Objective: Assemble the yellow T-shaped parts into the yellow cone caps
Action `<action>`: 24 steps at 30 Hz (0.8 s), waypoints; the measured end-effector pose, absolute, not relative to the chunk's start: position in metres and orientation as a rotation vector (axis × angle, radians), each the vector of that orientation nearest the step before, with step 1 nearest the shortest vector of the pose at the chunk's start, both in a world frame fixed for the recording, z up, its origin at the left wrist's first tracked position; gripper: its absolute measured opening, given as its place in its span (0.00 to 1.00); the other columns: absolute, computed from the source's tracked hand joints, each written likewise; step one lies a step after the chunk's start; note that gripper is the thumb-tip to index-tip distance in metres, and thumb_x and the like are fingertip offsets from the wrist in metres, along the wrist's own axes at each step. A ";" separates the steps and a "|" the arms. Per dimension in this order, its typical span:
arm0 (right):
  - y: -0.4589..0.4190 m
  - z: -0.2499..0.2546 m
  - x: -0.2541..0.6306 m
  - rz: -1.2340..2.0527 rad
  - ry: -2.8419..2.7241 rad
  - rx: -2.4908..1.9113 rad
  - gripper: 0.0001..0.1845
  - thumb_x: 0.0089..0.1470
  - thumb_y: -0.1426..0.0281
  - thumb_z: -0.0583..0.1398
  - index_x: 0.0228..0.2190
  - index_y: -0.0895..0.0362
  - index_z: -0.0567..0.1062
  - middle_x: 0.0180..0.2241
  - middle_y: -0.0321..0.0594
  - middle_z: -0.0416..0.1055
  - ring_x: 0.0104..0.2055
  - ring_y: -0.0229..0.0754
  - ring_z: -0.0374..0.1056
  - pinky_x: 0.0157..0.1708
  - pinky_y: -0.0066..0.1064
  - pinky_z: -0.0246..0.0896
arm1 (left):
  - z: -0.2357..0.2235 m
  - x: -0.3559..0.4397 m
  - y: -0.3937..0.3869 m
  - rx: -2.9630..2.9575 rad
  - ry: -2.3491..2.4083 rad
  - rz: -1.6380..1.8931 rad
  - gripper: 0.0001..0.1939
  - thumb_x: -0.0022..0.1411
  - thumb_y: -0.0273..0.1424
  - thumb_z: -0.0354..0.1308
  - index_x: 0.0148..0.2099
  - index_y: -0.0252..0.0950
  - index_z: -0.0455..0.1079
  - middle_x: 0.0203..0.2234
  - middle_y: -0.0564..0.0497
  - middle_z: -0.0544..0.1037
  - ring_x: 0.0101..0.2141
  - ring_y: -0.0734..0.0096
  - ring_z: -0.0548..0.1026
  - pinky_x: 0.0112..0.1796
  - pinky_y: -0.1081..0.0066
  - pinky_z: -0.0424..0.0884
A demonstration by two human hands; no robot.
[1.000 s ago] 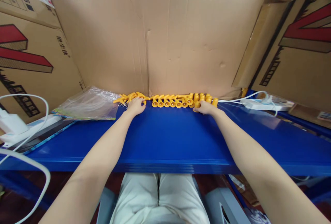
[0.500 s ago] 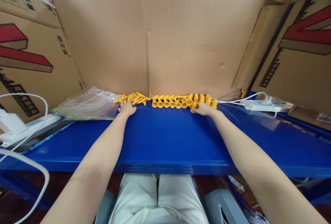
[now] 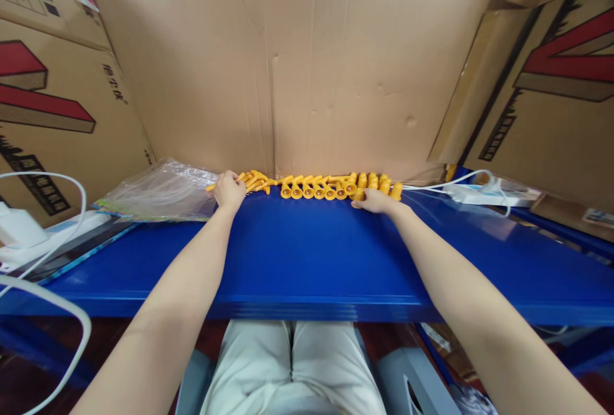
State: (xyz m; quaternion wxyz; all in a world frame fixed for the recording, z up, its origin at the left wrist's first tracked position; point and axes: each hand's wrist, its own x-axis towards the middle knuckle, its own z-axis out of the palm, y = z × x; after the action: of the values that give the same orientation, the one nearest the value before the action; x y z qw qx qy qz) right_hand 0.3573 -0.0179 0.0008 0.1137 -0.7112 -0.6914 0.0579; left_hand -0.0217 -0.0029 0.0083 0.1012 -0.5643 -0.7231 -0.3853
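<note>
A row of several small yellow plastic parts [image 3: 316,186] lies along the back of the blue shelf [image 3: 311,255], against a brown cardboard sheet [image 3: 297,76]. My left hand [image 3: 229,190] rests at the row's left end, fingers curled over the loose yellow pieces there. My right hand [image 3: 377,200] lies at the row's right end, its fingers closed on a yellow part at the row's edge. Both arms stretch straight forward over the shelf.
A clear plastic bag [image 3: 163,192] lies left of the row. White cables and a charger [image 3: 29,236] sit at the far left, another white cable and adapter [image 3: 480,192] at the right. Printed cardboard boxes [image 3: 556,82] flank both sides.
My left hand has slid left along the row, from near its middle to its left end beside the plastic bag. My right hand has stayed put.
</note>
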 end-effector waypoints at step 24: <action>-0.014 -0.001 0.358 0.205 -2.060 -2.078 0.17 0.55 0.59 0.59 0.41 0.58 0.74 0.41 0.51 0.74 0.46 0.58 0.71 0.46 0.44 0.63 | 0.007 0.042 -0.014 -2.599 -1.603 -0.476 0.17 0.57 0.29 0.52 0.47 0.38 0.74 0.37 0.48 0.80 0.38 0.64 0.77 0.41 0.68 0.71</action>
State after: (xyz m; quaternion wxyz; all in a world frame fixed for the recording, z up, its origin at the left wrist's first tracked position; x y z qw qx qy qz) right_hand 0.3582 -0.0137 -0.0006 0.1043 -0.7046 -0.6985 0.0694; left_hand 0.0424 -0.0142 0.0068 0.0255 -0.8407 -0.5185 -0.1539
